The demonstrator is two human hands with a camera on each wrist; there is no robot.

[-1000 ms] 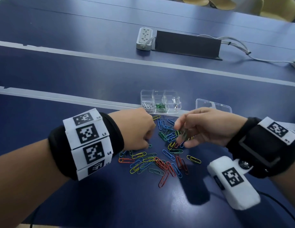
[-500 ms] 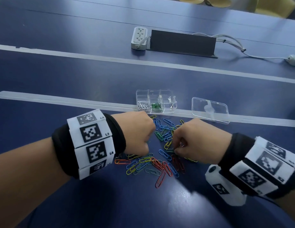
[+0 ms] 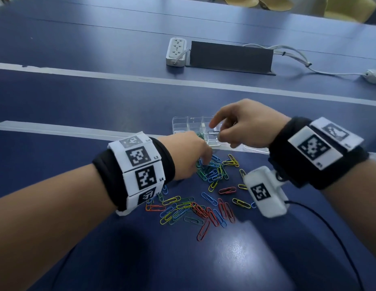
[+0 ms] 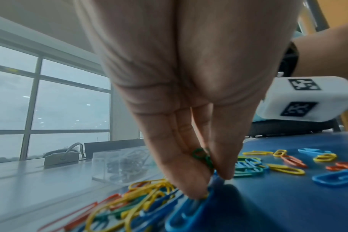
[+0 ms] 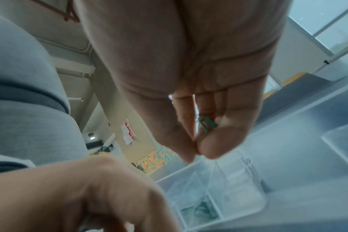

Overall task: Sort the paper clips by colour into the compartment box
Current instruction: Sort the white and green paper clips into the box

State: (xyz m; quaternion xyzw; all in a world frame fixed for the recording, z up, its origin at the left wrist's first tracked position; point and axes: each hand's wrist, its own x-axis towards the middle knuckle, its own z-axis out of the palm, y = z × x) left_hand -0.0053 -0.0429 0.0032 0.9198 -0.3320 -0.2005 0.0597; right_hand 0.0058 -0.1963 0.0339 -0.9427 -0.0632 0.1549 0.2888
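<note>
Clip pile [image 3: 206,194] before compartment box [image 3: 183,122].

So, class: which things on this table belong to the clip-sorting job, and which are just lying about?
Part of the job:
- loose paper clips
- compartment box
- green clips pinched in the left hand and the right hand

Just lying about:
- power strip
- black panel
- white cables

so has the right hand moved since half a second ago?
Yes. The right hand has left the paper clip pile and gone away from the person; it is now over the compartment box, pinching a green clip.
</note>
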